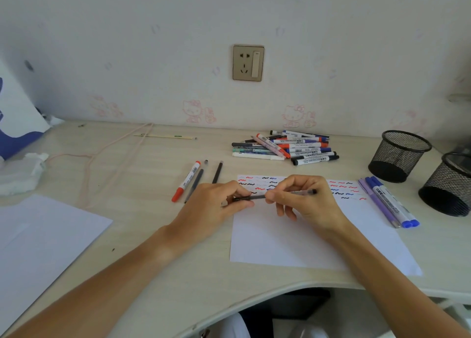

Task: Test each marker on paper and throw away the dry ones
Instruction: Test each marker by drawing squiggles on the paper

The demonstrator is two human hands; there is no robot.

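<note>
A pale desk (142, 225) stands against a wall with a socket (248, 62). A paper (300, 238) lies in front of the person, its top edge covered with red, black and blue squiggles. Another sheet (43, 238) lies at the left. Two black mesh cups (398, 155) stand at the right. A pile (288, 146) of markers sits beyond the paper. Three blue and purple markers (390, 202) lie right of the paper; a red marker (186, 181) and two dark pens lie to its left. Over the squiggles, both hands hold one thin black pen (254, 197) level: the left hand (216, 205) pinches its left end, the right hand (303, 200) curls round its clear barrel.
</note>
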